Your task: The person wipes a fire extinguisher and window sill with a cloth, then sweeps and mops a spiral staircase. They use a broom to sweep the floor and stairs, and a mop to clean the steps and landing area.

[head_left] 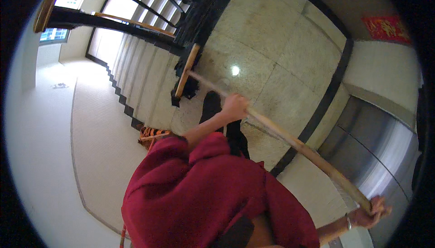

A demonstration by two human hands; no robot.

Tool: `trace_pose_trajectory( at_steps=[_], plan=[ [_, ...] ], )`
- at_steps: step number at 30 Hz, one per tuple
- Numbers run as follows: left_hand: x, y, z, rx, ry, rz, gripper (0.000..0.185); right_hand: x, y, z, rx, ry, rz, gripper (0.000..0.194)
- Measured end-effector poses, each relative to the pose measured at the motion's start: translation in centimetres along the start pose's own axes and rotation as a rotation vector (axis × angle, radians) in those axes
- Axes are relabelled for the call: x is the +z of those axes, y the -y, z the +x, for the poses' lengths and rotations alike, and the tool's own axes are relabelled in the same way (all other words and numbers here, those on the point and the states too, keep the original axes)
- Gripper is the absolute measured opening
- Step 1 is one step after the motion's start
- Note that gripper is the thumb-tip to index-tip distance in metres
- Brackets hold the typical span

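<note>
A wooden T-shaped mop runs diagonally across the view, its long handle (275, 125) sloping down to the right. My left hand (235, 107) is wrapped around the handle partway along. At the handle's upper end my right hand (371, 211), with a bracelet at the wrist, holds the tip loosely, some fingers spread. The mop's wooden crossbar (185, 78) lies low at the edge of the landing beside the stairs. Dark cloth (190, 90) shows under and around the crossbar. My dark shoe (211, 103) is on the floor near the mop head.
Stone-tiled floor (272, 44) with a dark border reflects a light. Steps (146, 71) lie to the left, beside a black metal railing (146, 1). A metal elevator door (367, 146) stands right. An orange-and-black striped object (153, 133) is near my left elbow.
</note>
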State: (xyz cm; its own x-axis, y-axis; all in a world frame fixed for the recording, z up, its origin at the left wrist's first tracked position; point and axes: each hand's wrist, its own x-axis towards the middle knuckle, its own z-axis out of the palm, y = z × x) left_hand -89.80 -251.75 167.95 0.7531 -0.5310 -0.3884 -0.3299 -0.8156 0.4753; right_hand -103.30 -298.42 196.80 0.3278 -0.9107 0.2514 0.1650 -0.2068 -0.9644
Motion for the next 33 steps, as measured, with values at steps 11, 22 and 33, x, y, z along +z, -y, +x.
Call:
trace_pose_trajectory(
  at_steps=[11, 22, 33],
  plan=[
    [4.3, -0.9, 12.7, 0.262, -0.282, -0.299, 0.031, 7.0, -1.1, -6.0, -0.300, 0.502, -0.404, 0.024],
    [4.1, 16.2, -0.2, -0.225, -0.039, -0.205, 0.033, 24.4, -11.6, -11.3, 0.448, 0.913, 0.288, 0.025],
    [-4.8, 24.5, -11.0, -0.546, -0.115, -0.214, 0.013, 35.3, -11.3, -19.0, 0.839, 1.153, 0.527, 0.017]
  ],
)
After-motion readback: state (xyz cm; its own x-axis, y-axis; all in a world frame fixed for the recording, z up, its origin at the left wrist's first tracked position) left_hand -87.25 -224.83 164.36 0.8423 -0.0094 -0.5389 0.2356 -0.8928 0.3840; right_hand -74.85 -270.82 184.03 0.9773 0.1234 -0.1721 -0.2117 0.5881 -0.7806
